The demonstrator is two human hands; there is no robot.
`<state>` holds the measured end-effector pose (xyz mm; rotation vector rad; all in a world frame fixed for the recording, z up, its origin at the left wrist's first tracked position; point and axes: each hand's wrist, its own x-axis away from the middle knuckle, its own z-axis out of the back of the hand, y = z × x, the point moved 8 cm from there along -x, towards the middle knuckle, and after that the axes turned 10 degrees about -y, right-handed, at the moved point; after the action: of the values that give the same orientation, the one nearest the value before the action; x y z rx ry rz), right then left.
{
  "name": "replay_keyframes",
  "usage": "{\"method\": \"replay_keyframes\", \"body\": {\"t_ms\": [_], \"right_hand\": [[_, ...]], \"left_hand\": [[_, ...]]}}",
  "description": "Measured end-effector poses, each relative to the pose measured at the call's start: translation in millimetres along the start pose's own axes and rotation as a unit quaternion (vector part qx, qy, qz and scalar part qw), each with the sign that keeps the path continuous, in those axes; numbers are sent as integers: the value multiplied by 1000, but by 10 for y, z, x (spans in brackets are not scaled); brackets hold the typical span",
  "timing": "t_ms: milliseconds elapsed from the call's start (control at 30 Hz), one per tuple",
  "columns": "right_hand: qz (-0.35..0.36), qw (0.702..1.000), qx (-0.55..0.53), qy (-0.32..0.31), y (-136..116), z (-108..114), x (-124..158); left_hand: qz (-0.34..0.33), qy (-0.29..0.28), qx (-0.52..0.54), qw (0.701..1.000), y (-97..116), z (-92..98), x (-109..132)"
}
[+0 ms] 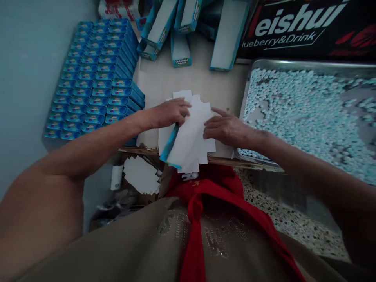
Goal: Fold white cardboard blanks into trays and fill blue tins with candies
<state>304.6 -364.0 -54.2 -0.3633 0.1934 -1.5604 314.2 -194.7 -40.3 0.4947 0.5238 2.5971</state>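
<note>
A flat white cardboard box blank [192, 121] with notched edges lies in front of me at the table's near edge, and other white blanks appear to lie under it. Its left side is folded up, showing a blue printed outer face [170, 143]. My left hand [174, 111] has its fingers bent and closed on that raised side near the far end. On the right edge of the blank rests my right hand [225, 127], fingers stretched out and the index finger pointing away from the others. The undersides of both hands' fingertips are hidden.
Blue filled-looking boxes [91, 78] stand in stacked rows at left. Open blue trays [181, 49] lie at the back. A metal tray [248, 94] of pale blue candies [299, 117] stands at right, by a black printed box [293, 29]. More white blanks [141, 175] sit below the table edge.
</note>
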Motion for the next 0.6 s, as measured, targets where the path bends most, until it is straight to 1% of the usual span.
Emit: {"method": "replay_keyframes", "body": {"t_ms": [67,100,133,167,200,233,267,300,333,367,433,500,567,600], "right_hand": [[-22,999,14,31,-16,-119,-105],[-39,998,17,53,-31,-149,-134],[-57,995,20,74,-52,-167,-150],[-72,993,20,91,-76,-181,-162],[-81,991,17,102,-103,-195,-175],[-84,991,12,108,-128,-211,-196],[-85,990,5,111,-142,-228,-224],[-87,990,-4,113,-140,-246,-260],[-89,990,-15,113,-122,-268,-302],[-91,989,-29,109,-93,-297,-349],[-94,988,-67,99,-12,-370,-436],[-101,986,-87,98,53,-432,-481],[-116,985,-50,117,61,-450,-459],[-119,985,-14,126,28,-454,-432]], "left_hand": [[15,6,-30,999,138,78,77],[41,18,-54,998,245,95,182],[100,50,-79,991,342,111,335],[162,75,-103,979,458,76,514],[212,72,-114,968,587,-40,685],[254,68,-116,958,706,-196,839],[285,68,-115,949,807,-370,959],[305,80,-107,943,877,-537,1038],[328,106,-95,934,891,-678,1088],[350,135,-84,923,858,-794,1107],[386,183,-59,902,687,-945,1071],[399,197,-36,895,476,-1005,975],[397,199,-40,895,335,-987,901],[393,205,-54,895,308,-962,887]]}}
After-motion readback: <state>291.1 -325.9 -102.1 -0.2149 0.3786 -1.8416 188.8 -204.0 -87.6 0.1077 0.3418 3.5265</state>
